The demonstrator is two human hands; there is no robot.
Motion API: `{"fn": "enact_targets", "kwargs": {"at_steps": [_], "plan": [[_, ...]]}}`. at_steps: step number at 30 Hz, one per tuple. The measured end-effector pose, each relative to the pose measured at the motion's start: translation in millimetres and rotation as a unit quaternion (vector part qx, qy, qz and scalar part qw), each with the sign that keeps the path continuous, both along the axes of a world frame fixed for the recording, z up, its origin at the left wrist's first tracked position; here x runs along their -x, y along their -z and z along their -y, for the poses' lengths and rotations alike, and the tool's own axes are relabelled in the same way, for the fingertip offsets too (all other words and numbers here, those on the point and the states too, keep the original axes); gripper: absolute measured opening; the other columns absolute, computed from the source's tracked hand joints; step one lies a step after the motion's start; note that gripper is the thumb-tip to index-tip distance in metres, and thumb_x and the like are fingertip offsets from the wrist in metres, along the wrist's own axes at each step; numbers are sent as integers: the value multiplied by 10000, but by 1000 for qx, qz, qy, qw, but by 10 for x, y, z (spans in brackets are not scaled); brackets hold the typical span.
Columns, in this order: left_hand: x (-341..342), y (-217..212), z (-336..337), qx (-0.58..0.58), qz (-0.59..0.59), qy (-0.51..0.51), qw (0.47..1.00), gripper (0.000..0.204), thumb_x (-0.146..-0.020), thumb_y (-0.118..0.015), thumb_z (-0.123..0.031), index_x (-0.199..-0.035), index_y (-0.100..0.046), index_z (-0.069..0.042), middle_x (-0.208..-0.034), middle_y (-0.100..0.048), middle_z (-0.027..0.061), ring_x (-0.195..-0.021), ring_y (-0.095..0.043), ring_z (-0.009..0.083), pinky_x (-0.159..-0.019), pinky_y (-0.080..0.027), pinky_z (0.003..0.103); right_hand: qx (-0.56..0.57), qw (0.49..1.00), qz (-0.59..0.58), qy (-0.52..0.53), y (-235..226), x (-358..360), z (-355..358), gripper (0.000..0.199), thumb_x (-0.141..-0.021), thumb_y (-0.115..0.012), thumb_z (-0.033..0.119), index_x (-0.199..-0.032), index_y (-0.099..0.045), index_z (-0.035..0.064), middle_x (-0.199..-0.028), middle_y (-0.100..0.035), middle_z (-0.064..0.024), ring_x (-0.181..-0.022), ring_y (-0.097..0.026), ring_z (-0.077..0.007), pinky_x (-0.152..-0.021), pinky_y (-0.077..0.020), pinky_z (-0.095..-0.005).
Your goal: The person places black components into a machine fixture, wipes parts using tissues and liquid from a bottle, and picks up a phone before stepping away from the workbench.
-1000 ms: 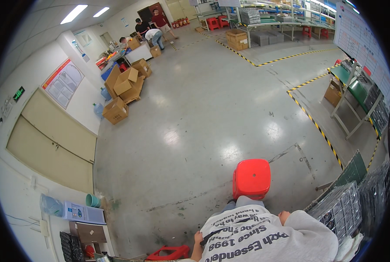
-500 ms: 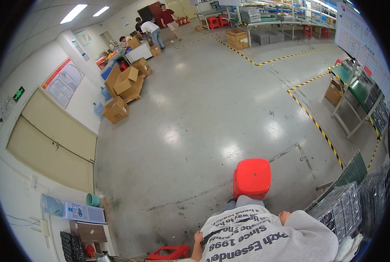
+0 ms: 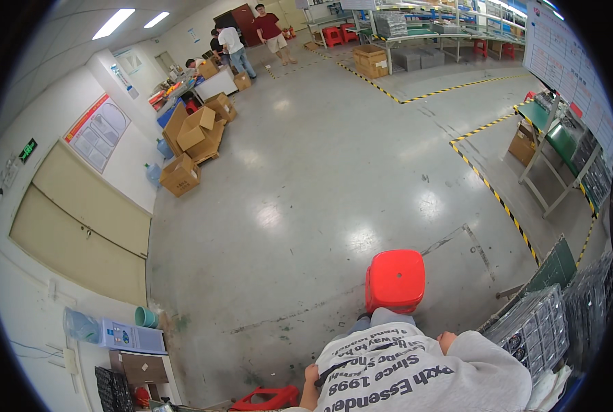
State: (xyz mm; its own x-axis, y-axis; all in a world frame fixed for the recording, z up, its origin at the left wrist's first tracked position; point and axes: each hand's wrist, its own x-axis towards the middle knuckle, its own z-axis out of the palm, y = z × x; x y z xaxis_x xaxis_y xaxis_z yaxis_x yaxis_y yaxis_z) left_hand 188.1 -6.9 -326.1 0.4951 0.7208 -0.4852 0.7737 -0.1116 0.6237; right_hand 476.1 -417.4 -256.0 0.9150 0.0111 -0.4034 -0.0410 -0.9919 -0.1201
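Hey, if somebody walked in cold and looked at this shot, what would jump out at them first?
Probably the bright red stool on the bare grey floor, right in front of the person's grey printed shirt at the lower edge. Next, the heap of cardboard boxes along the left wall, and the yellow-and-black striped floor tape marking off the benches at right.

Red plastic stool (image 3: pixel 394 279), upright (on grey floor)

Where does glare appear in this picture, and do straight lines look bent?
In the head view, ceiling lights leave bright glare patches on the glossy grey floor; the yellow-black floor tape curves toward the dark round rim, while the red stool looks sharp.
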Motion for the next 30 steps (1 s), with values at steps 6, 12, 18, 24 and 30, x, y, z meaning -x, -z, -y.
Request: {"fn": "enact_targets", "kwargs": {"at_steps": [6,12,18,24,30], "plan": [[55,117,24,14,27,-37,999,268,-751,-510,-214,-818,-619,21,-746,-595,228,-722,-582,344,-670,-428,406,6,1000,4,-2,25,2,7,287,-788,-537,258,-707,-665,15,-721,-633,-230,-688,-630,-400,-665,-506,-482],[145,382,22,57,77,-106,990,248,-747,-513,-198,-775,-589,36,-696,-561,229,-663,-552,316,-637,-410,411,11,999,-27,-17,6,-28,9,293,-796,-532,273,-739,-663,17,-746,-638,-231,-708,-632,-399,-681,-506,-475],[175,398,2,47,55,-62,995,245,-751,-521,-189,-815,-605,32,-708,-578,212,-681,-570,280,-639,-419,382,24,999,-39,-19,113,-40,36,300,-801,-525,282,-772,-660,16,-763,-639,-235,-725,-631,-401,-693,-501,-482],[50,222,37,22,26,-79,996,242,-738,-539,-177,-842,-631,21,-723,-612,184,-697,-590,286,-665,-444,366,8,1000,-26,-9,66,-14,47,293,-798,-527,277,-752,-658,20,-750,-637,-233,-719,-631,-400,-686,-501,-485],[60,198,11,20,16,-65,998,234,-732,-547,-175,-841,-645,8,-753,-635,186,-731,-613,291,-677,-454,366,21,999,-20,-12,98,-14,48,281,-793,-533,268,-742,-663,25,-744,-642,-224,-707,-634,-398,-680,-506,-477]]}}
